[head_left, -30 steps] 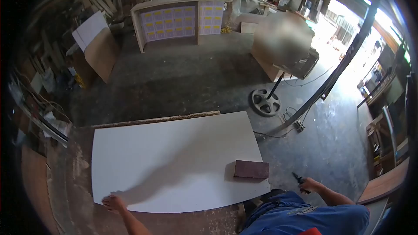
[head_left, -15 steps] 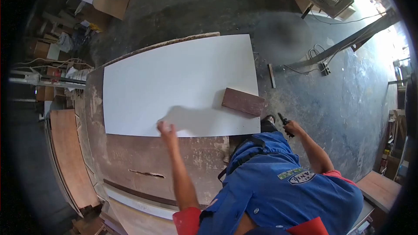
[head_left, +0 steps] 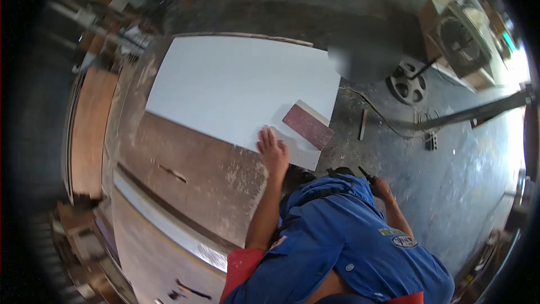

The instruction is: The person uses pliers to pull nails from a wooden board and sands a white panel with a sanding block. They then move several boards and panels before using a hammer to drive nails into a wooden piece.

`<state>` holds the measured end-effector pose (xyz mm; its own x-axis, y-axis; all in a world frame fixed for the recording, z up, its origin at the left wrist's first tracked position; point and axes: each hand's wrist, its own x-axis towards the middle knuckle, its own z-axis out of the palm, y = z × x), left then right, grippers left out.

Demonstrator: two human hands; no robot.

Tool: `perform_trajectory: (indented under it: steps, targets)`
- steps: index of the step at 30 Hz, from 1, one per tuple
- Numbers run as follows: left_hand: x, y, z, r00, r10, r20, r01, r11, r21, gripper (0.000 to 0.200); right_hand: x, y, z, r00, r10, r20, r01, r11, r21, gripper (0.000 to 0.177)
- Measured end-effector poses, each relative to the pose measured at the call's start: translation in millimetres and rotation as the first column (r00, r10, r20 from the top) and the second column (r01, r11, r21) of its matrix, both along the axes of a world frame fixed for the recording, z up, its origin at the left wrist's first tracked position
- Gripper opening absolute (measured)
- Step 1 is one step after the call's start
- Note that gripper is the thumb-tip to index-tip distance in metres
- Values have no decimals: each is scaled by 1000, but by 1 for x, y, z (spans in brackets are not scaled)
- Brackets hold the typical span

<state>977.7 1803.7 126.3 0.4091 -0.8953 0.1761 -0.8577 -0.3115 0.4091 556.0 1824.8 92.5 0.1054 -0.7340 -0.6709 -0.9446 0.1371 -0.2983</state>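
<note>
A white rectangular panel (head_left: 236, 81) lies flat on a worn brown bench top (head_left: 197, 146). My left hand (head_left: 273, 152) is at the panel's near edge, fingers extended, apparently resting on the white surface. Just right of those fingers, a reddish-brown rectangular block (head_left: 307, 128) sits on the panel close to its right end. Out beyond the bench, low on the right, my right hand (head_left: 383, 190) is closed around a slim black hand tool (head_left: 365, 174). The tool points up and left; its exact kind is too small to tell.
A fan (head_left: 460, 42) stands at the upper right, above a round spoked base (head_left: 408, 84). A thin strip (head_left: 363, 124) and a power strip (head_left: 431, 141) with cables lie on the floor. Wooden boards (head_left: 93, 135) lean at the left.
My left hand has slid rightward along the panel's near edge, closer to the block. The view has turned, so the panel appears tilted. My right hand keeps its black tool.
</note>
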Motion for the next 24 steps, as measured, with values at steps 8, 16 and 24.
perform_trajectory:
  steps: [8,16,24]
  targets:
    - [-12,72,47,998,8,62,-28,941,338,67,-43,-26,22,972,199,123,-193,979,-61,31]
    - [-200,135,84,-303,-101,-948,-317,948,1,78,66,-28,136,464,581,669,-627,749,-216,34]
    - [-184,248,122,-200,-65,-978,-879,453,150,16,205,-96,93,605,790,96,-185,257,-949,57]
